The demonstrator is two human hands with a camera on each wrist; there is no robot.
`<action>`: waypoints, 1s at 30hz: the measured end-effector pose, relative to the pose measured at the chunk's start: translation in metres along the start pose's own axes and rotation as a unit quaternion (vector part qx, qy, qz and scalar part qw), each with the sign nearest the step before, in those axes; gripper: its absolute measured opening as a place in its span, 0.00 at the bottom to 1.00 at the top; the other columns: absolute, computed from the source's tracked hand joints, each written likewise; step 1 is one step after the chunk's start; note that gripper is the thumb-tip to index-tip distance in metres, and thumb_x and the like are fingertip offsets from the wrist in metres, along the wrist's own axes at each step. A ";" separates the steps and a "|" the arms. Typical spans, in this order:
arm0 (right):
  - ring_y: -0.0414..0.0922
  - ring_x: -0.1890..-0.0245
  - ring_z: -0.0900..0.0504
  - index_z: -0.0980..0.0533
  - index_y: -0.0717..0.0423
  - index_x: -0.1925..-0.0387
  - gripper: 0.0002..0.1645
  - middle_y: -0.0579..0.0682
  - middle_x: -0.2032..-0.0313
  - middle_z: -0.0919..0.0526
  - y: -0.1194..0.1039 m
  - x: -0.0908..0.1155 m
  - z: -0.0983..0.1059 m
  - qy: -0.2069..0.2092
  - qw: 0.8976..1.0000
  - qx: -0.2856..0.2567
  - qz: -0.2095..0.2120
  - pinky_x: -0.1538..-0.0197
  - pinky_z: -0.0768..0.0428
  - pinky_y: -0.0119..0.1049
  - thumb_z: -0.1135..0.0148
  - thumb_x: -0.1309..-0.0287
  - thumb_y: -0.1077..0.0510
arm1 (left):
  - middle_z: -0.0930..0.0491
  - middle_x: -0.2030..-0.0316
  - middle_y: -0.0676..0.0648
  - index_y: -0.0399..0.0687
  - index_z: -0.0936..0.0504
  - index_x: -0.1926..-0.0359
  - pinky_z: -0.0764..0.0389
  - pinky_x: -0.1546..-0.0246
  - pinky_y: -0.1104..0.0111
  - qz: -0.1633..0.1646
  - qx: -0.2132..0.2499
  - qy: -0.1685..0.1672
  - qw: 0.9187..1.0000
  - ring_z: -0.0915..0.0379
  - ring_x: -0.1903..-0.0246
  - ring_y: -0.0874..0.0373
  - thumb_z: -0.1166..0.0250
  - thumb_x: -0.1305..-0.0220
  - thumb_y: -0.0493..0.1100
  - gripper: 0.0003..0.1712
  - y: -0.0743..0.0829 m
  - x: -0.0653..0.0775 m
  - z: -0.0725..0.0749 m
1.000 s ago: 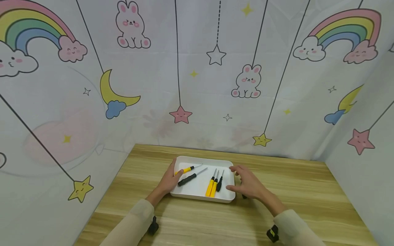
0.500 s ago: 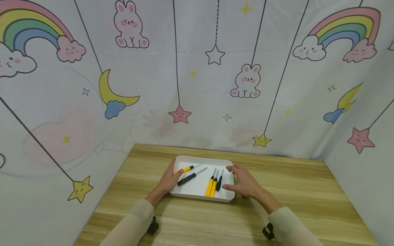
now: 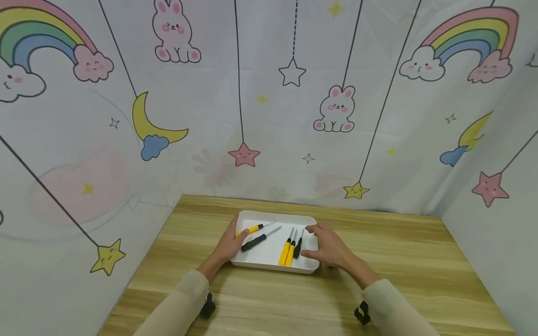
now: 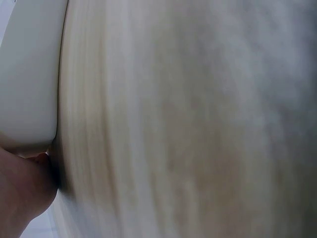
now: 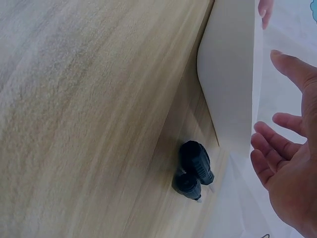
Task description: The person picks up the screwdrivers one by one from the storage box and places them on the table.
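Probably to keep it steady, my left hand (image 3: 228, 243) grips the left end of a white rectangular plastic tray (image 3: 265, 267), thumb over its rim. Beside that thumb, inside, slant a yellow-handled screwdriver (image 3: 254, 229) and a long black-handled screwdriver (image 3: 254, 243). Nearer my other hand, two yellow-handled screwdrivers (image 3: 285, 253) and a short black-handled screwdriver (image 3: 298, 248) lie side by side, seemingly grouped. My right hand (image 3: 331, 245) hovers over the tray's right end, thumb and fingers spread, holding nothing; beneath it, two black ribbed handles (image 5: 196, 161) rest on the wood-grain table (image 3: 378, 242).
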State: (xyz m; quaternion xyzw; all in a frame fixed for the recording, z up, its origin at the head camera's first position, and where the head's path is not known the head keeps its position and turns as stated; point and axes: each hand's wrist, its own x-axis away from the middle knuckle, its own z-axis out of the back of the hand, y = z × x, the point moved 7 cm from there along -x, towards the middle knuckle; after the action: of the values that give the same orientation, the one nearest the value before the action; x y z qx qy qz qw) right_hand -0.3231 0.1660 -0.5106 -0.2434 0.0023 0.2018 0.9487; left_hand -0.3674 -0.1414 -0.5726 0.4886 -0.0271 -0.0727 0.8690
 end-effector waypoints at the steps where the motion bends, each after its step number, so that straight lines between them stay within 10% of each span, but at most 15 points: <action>1: 0.53 0.43 0.22 0.24 0.63 0.32 0.46 0.59 0.38 0.22 0.000 -0.001 0.000 -0.001 1.000 0.003 0.000 0.40 0.20 0.54 0.21 0.43 0.40 | 0.55 0.16 0.36 0.41 0.59 0.14 0.53 0.20 0.43 0.000 -0.001 0.000 1.000 0.59 0.18 0.38 0.46 0.16 0.48 0.44 0.000 0.000 0.000; 30: 0.56 0.40 0.25 0.22 0.61 0.34 0.44 0.54 0.45 0.18 -0.004 -0.008 -0.013 -0.021 0.999 0.028 0.016 0.39 0.23 0.56 0.21 0.43 0.39 | 0.56 0.16 0.36 0.42 0.60 0.14 0.55 0.19 0.44 0.007 0.009 -0.001 1.000 0.60 0.18 0.39 0.46 0.16 0.49 0.44 0.001 0.001 0.000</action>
State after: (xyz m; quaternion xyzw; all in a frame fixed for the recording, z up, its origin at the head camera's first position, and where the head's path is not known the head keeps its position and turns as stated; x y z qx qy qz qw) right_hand -0.3271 0.1535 -0.5194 -0.2125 -0.0079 0.2219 0.9516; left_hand -0.3666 -0.1409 -0.5718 0.4963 -0.0321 -0.0672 0.8650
